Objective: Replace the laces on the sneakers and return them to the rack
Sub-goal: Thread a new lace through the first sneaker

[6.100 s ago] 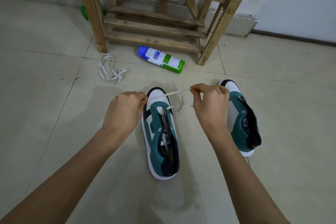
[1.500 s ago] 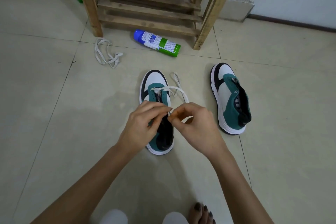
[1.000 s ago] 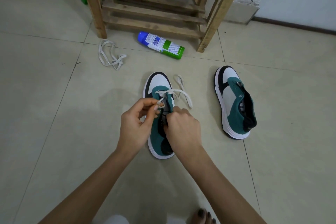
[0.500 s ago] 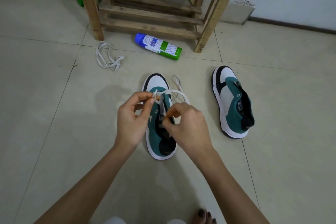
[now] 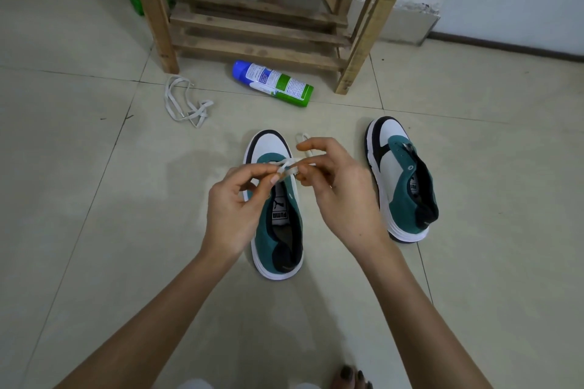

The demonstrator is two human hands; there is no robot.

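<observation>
Two teal, white and black sneakers stand on the tiled floor. The left sneaker [image 5: 281, 230] lies between my hands, toe pointing away. A white lace [image 5: 286, 164] runs through its front eyelets. My left hand [image 5: 235, 208] pinches one end of the lace above the tongue, and my right hand [image 5: 339, 193] pinches the other end right beside it. More of the lace trails on the floor behind my right fingers. The right sneaker [image 5: 401, 180] stands apart to the right with no lace in it.
A wooden rack [image 5: 262, 9] stands at the back against the wall. A blue and green spray can [image 5: 273, 83] lies on the floor before it. A loose white lace [image 5: 185, 103] lies near the rack's left leg. My toes [image 5: 350, 377] show at the bottom edge.
My hands have risen from the shoe's eyelets and met above the tongue, each pinching an end of the lace. Both sneakers stay where they were.
</observation>
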